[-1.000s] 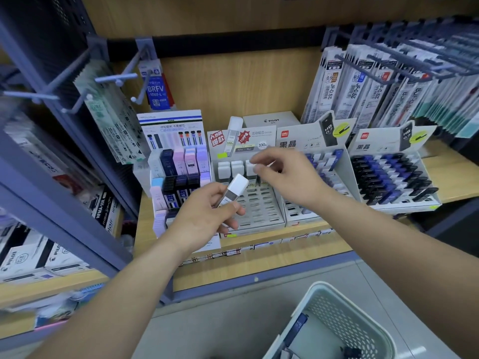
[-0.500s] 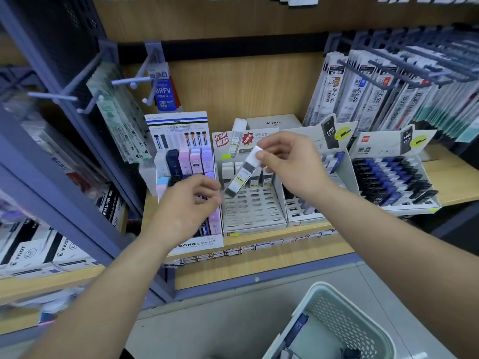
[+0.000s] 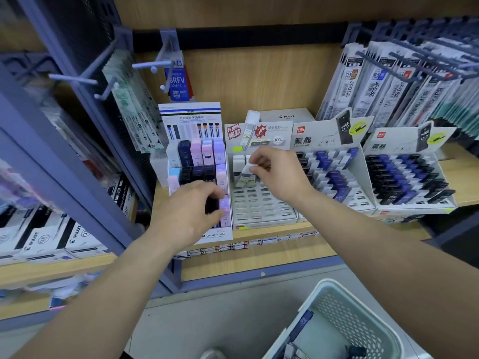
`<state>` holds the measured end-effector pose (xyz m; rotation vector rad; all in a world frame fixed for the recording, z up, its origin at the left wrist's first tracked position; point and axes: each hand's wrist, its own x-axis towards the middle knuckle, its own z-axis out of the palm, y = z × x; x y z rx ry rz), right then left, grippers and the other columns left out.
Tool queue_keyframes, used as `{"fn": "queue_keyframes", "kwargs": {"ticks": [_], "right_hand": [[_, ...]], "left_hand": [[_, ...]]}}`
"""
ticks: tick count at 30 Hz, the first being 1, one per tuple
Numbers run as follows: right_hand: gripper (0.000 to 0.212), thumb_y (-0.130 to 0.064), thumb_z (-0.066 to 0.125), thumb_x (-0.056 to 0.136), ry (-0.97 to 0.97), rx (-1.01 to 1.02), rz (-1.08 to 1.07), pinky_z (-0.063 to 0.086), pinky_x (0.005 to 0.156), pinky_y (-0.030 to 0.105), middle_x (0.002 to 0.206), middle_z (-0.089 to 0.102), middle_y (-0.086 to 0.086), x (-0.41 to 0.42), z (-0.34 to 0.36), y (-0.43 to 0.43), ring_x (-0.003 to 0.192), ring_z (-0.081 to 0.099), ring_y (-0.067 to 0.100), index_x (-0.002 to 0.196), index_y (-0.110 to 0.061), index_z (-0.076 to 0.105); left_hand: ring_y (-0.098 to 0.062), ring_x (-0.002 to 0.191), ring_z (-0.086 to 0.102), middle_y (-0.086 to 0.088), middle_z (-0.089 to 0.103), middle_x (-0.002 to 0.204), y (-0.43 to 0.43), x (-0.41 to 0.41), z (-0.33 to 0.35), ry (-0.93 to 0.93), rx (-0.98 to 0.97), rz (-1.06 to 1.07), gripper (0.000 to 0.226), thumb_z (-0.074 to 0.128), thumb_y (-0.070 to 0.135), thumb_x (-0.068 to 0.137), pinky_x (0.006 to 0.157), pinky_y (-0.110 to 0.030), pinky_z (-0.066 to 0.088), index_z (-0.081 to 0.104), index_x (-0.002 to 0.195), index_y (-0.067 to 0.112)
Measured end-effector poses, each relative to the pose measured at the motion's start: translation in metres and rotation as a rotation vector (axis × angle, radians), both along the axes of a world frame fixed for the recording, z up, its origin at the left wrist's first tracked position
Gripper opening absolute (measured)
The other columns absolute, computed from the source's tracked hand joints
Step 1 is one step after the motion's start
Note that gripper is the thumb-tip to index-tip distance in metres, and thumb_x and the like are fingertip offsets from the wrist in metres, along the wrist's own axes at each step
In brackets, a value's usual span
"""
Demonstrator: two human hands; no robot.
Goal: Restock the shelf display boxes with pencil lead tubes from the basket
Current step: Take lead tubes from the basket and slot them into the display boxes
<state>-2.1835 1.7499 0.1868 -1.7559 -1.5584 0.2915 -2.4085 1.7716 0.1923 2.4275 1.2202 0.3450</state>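
- Step in hand: seating one tube into a display box, mid-insert.
- Right hand (image 3: 276, 174): the grip is closed, with fingertips pinching a white-capped lead tube (image 3: 247, 171) by its cap end.
- The tube is tilted, lower end down at the back row of the grey display box (image 3: 261, 207), touching or just above the slots; can't tell if it's seated.
- A few white-capped tubes (image 3: 238, 161) stand in that back row; the rows in front look like bare slots, so plenty is left to fill.
- Left hand (image 3: 191, 213): fingers are curled at the front row of the pastel MONO box (image 3: 204, 161), just beside the grey box. Can't tell whether this grip holds a tube or only rests there.
- Basket (image 3: 344, 320): low right, on the floor, well apart from the shelf (image 3: 259, 255). It has a blue tube (image 3: 302, 325) and some dark bits inside; the count is unclear.
- Two black-and-blue lead boxes (image 3: 334, 174) to the right look mostly full.
- Next move, my guess: straighten the tube, push it down until it stands level with its neighbours, then let go.
- After that, reach down to the basket for another tube and match its type to the box.
- Risk: a tilted entry could jam the tube or knock its neighbours.
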Motion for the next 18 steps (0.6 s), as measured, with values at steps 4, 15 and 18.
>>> {"fn": "queue_keyframes", "kwargs": {"ticks": [4,15,18], "right_hand": [[0.007,-0.012,0.068,0.092,-0.093,0.004,0.045,0.055,0.081,0.037,0.089,0.072,0.001,0.000,-0.003,0.002,0.084,0.066,0.018,0.098,-0.014,0.071],[0.030,-0.014,0.058,0.097,-0.316,-0.108,0.100,0.052,0.087,0.040,0.115,0.060,0.006,-0.010,-0.007,0.013,0.098,0.063,0.027,0.125,-0.018,0.068],[0.038,-0.019,0.063,0.094,-0.296,-0.147,0.102,0.050,0.092,0.037,0.120,0.055,0.005,-0.008,-0.002,0.007,0.102,0.061,0.022,0.133,-0.020,0.063]], "left_hand": [[-0.013,0.111,0.055,0.016,0.056,0.111,0.001,-0.002,-0.002,0.014,0.003,-0.014,0.026,0.072,0.038,0.089,0.093,-0.040,0.050,0.063,0.113,0.033],[-0.014,0.110,0.056,0.011,0.058,0.115,0.001,-0.004,0.001,-0.010,-0.056,-0.019,0.025,0.074,0.035,0.088,0.096,-0.038,0.048,0.065,0.110,0.029],[-0.015,0.109,0.056,0.010,0.058,0.115,-0.001,-0.002,0.004,-0.014,-0.064,-0.019,0.026,0.073,0.033,0.089,0.097,-0.038,0.048,0.065,0.113,0.028]]}}
